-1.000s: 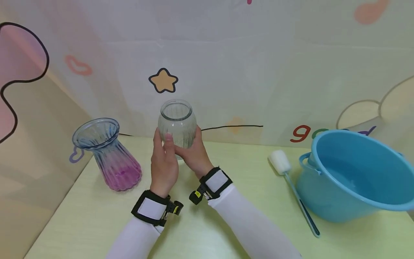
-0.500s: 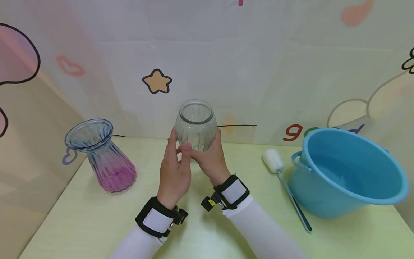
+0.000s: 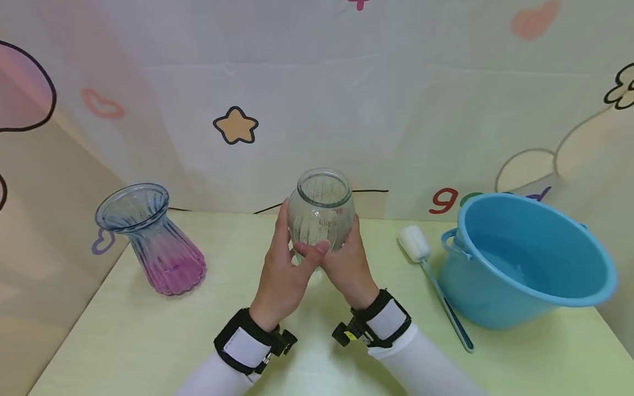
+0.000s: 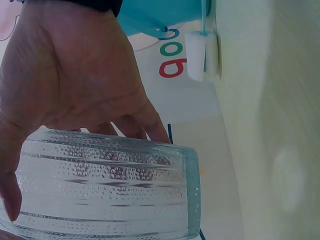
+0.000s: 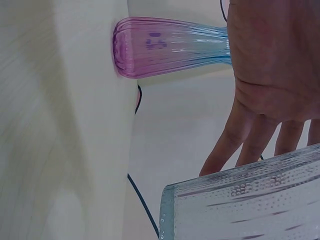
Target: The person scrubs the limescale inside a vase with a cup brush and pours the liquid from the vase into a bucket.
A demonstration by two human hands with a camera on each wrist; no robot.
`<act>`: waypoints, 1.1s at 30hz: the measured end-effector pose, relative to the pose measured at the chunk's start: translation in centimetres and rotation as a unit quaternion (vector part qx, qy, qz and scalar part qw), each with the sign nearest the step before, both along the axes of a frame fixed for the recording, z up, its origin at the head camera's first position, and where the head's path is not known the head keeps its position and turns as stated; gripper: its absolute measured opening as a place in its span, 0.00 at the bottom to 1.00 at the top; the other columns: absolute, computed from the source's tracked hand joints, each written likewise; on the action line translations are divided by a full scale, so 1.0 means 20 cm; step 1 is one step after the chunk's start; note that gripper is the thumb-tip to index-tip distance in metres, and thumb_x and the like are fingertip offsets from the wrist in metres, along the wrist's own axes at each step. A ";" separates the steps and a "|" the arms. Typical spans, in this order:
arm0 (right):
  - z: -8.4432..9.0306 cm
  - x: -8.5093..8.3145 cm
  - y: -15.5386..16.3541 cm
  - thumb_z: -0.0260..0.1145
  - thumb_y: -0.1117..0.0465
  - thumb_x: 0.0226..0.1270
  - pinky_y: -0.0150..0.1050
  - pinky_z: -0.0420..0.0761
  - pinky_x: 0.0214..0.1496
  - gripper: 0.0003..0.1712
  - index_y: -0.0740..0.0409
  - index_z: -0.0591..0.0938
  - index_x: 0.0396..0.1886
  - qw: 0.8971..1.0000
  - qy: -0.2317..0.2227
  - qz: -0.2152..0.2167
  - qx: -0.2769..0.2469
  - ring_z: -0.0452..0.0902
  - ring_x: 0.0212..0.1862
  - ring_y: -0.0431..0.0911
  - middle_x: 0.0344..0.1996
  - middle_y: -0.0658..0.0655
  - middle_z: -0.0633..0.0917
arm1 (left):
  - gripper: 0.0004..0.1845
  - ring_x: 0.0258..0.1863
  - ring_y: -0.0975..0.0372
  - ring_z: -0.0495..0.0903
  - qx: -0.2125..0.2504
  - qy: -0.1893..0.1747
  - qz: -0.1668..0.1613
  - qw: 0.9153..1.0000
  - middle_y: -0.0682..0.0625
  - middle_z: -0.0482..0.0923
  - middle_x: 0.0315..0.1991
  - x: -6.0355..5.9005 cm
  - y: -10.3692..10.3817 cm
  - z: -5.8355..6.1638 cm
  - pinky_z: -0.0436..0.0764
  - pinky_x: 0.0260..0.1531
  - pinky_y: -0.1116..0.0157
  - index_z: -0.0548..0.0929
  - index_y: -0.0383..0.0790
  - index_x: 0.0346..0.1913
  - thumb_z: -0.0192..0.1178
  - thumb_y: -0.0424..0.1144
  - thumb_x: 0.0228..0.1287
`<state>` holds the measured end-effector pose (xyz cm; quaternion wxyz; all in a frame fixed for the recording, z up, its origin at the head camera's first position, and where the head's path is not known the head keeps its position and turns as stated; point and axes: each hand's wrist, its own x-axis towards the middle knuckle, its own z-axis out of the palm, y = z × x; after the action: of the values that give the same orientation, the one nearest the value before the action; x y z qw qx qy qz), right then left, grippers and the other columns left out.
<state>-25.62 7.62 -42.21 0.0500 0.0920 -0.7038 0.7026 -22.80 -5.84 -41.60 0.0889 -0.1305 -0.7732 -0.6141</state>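
Note:
A clear ribbed glass jar (image 3: 322, 223) with a round rim is upright between both hands, above the table. My left hand (image 3: 284, 275) grips its left side, thumb across the front. From the right, my right hand (image 3: 349, 269) holds the jar, partly hidden behind the left thumb. Water drops cover the glass (image 4: 115, 175) in the left wrist view, where its thick base stands apart from the table. The fingers (image 5: 225, 142) of the right hand lie along the glass in the right wrist view.
A blue-to-pink ribbed glass vase (image 3: 170, 253) stands on the left of the pale table (image 3: 148, 352). On the right are a white-headed sponge brush (image 3: 415, 243) and a large blue bucket (image 3: 495, 280). A printed cloth wall (image 3: 307, 99) rises behind.
Both hands have carried the jar rightward in the head view and, lately, lower and nearer. The view has shifted slightly, so the vase, brush and bucket appear further left.

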 end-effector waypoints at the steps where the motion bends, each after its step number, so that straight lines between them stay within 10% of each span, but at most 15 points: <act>1: 0.00 0.01 0.01 0.84 0.60 0.51 0.57 0.76 0.67 0.58 0.31 0.59 0.75 1.000 0.004 0.000 0.005 0.70 0.70 0.47 0.67 0.44 0.73 | 0.50 0.80 0.55 0.57 0.004 -0.001 -0.006 1.000 0.60 0.50 0.82 0.00 0.01 0.00 0.66 0.71 0.35 0.42 0.66 0.83 0.63 0.59 0.69; 13: -0.05 0.15 0.17 0.83 0.64 0.51 0.54 0.75 0.68 0.59 0.40 0.58 0.76 0.998 0.006 0.026 0.060 0.71 0.69 0.50 0.69 0.48 0.72 | 0.62 0.64 0.57 0.72 0.021 -0.013 -0.050 0.998 0.56 0.65 0.72 0.05 0.09 -0.03 0.74 0.61 0.48 0.47 0.70 0.79 0.82 0.49 0.50; 33: -0.19 0.32 0.40 0.84 0.65 0.47 0.52 0.73 0.69 0.58 0.50 0.61 0.75 0.991 0.017 0.041 0.130 0.70 0.69 0.53 0.72 0.56 0.72 | 0.60 0.65 0.58 0.76 -0.006 -0.061 -0.160 0.985 0.59 0.71 0.69 0.08 0.13 -0.09 0.75 0.64 0.49 0.56 0.73 0.75 0.85 0.46 0.42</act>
<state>-19.17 15.52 -46.02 0.0211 0.1381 -0.7840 0.6048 -21.13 -3.20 -43.30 -0.0584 -0.2152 -0.7502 -0.6225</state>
